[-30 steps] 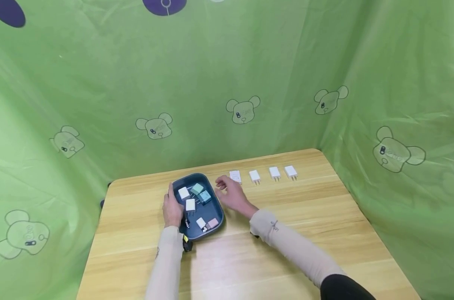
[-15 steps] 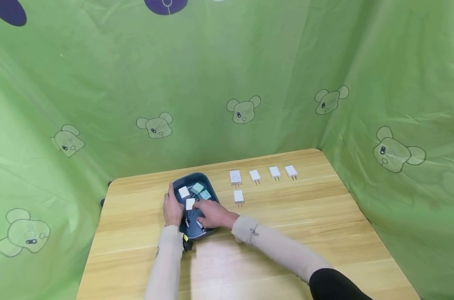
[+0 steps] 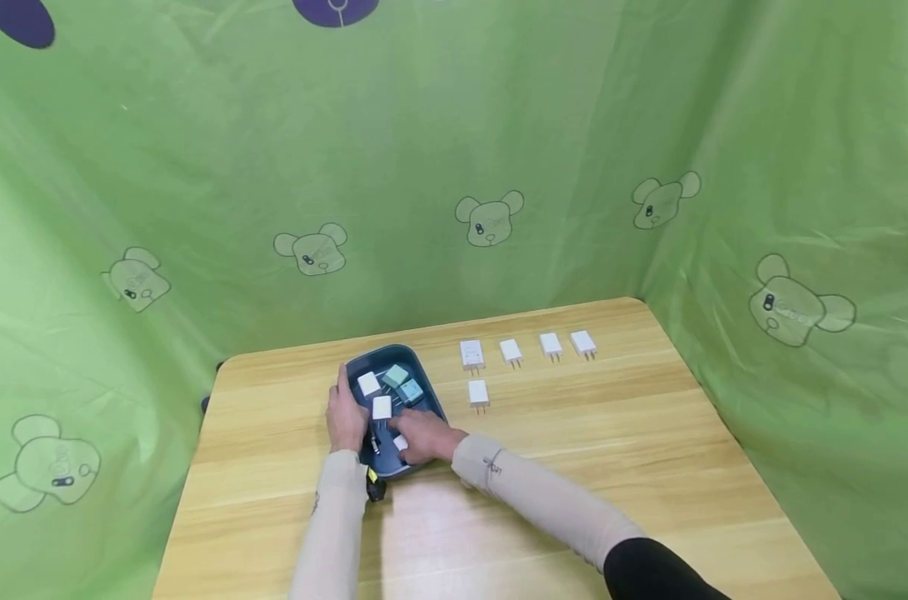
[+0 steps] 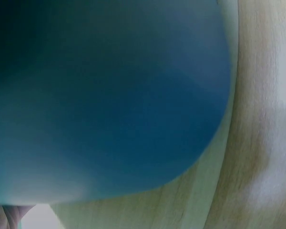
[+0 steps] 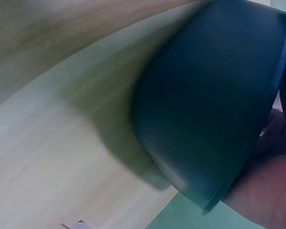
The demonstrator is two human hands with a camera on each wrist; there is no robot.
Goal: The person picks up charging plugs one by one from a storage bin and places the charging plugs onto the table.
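A dark blue plastic tub (image 3: 433,392) stands on the table in the head view, holding several plug chargers. My left hand (image 3: 346,419) grips its left side at the rim. Inside, my right hand (image 3: 422,434) reaches over the right wall, its fingertips beside a small white charger (image 3: 401,442); whether it pinches anything is hidden. Left of those fingers lies another white charger (image 3: 381,407). Farther back are a white charger (image 3: 368,383), a green charger (image 3: 396,376) and a teal charger (image 3: 410,392). Both wrist views mostly show the tub's outer wall.
Along the back of the wooden table (image 3: 611,467) several white chargers (image 3: 551,345) lie in a row. One more white charger (image 3: 478,393) lies in front of the row's left end. A green curtain (image 3: 394,150) hangs behind and around the table.
My right hand has moved left from the table beside the tub into it, then slightly toward me. A white charger under that hand has come into view. My left hand has stayed put.
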